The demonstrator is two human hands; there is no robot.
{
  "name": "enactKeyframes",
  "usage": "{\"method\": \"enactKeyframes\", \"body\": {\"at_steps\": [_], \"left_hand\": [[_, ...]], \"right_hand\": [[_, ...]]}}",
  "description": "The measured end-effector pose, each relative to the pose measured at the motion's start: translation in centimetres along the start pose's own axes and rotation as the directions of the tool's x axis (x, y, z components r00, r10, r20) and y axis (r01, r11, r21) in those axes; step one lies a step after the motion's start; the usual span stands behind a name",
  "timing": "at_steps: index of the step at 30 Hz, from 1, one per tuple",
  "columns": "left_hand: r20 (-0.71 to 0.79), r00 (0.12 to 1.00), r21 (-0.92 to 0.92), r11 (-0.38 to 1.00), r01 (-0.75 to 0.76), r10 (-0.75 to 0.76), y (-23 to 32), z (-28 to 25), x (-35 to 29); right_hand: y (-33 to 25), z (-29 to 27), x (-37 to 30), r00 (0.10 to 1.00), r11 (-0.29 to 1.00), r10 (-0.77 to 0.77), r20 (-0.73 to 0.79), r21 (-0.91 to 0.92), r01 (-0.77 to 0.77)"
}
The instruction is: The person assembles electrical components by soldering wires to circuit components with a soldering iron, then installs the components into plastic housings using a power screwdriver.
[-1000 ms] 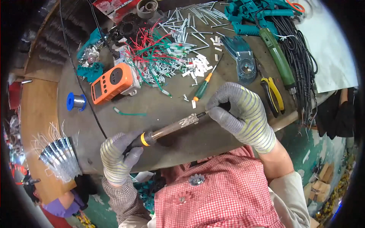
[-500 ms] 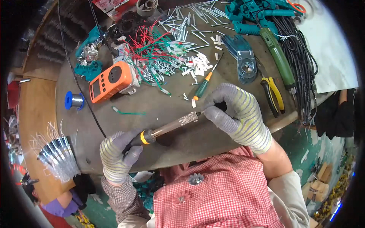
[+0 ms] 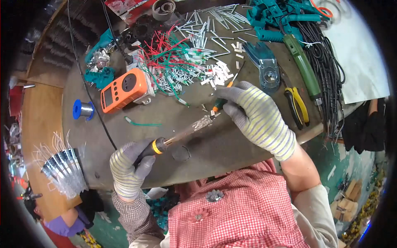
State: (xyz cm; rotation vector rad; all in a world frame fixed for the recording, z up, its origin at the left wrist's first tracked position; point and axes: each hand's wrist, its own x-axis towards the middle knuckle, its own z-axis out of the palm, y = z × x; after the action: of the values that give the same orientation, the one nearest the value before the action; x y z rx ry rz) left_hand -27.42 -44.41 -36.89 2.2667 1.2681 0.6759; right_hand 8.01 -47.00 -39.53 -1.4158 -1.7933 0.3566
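Observation:
My left hand [image 3: 131, 167], in a striped grey-and-yellow glove, is closed around the black handle of a soldering iron [image 3: 178, 138]. The iron has an orange ring, and its perforated metal barrel points right and away from me. My right hand [image 3: 260, 118], gloved alike, is over a screwdriver [image 3: 218, 105] with a green-and-orange handle. Its index finger crosses above that handle, and the thumb is apart beside it. Both are just beyond the iron's tip; whether the fingers touch the screwdriver cannot be made out.
Beyond my hands lie red and green wires [image 3: 165, 51], white sleeves [image 3: 217, 73] and long screws [image 3: 223, 18]. An orange meter [image 3: 124, 90] and a solder spool [image 3: 83, 110] are at left. Pliers [image 3: 298, 107], a green tool [image 3: 304, 62] and black cables [image 3: 324, 62] fill the right side.
My right hand has moved away from the iron's tip, up and slightly left over the screwdriver, its index finger and thumb now farther apart. My left hand keeps its hold on the iron.

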Motion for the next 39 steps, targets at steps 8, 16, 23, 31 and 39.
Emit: {"method": "enactKeyframes", "body": {"at_steps": [8, 16, 23, 31, 39], "left_hand": [[-0.006, 1.000, 0.024, 1.000, 0.005, -0.004, 0.1, -0.6, -0.3], [0.000, 1.000, 0.026, 1.000, -0.011, 0.011, 0.3, -0.1, 0.0], [0.030, 0.999, 0.027, 0.999, 0.040, -0.041, 0.2, -0.4, -0.1], [-0.065, 0.997, -0.009, 0.999, 0.035, -0.036, 0.3, -0.6, 0.0], [-0.142, 0.981, 0.021, 0.990, 0.137, -0.133, 1.0, -1.1, 0.3]], "right_hand": [[-3.7, -1.9, 0.6, 0.980, 0.924, 0.188, 0.071, 0.325, -0.201], [-2.4, -1.0, 0.7, 0.994, 0.963, 0.100, 0.031, 0.247, -0.105], [-2.4, -0.8, 0.7, 0.992, 0.956, 0.123, 0.032, 0.264, -0.128], [-1.5, -0.9, 0.7, 0.995, 0.996, 0.093, 0.038, -0.003, -0.093], [-1.9, 2.0, 0.2, 0.982, 0.886, 0.179, 0.064, -0.444, -0.133]]}}
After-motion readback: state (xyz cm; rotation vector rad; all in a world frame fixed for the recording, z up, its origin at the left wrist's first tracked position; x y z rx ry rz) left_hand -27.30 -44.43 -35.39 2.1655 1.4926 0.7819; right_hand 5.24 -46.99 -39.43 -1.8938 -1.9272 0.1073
